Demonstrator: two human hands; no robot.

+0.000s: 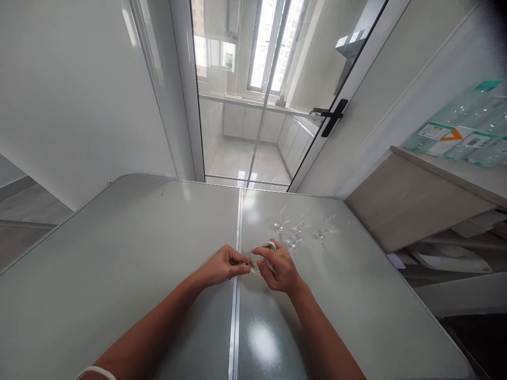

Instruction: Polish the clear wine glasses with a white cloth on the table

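Over the table's middle seam, my two hands meet around a small clear stemmed glass (255, 259), much of it hidden by fingers. My left hand (225, 265) pinches its stem or foot end between thumb and fingers. Curled about the bowl end is my right hand (279, 267), with a piece of white cloth or tissue (271, 244) showing at its fingers. Just beyond the right hand stand several clear stemmed glasses, among them a near one (292, 243), a left one (279, 227) and a right one (320, 235). Their bowls are faint against the tabletop.
The pale glossy table (119, 253) has a metal seam down its middle. At its far edge is a glass door (253, 132) with a black handle (335, 117). Clear plastic bottles (455, 132) lie on a shelf (447, 177) at the right.
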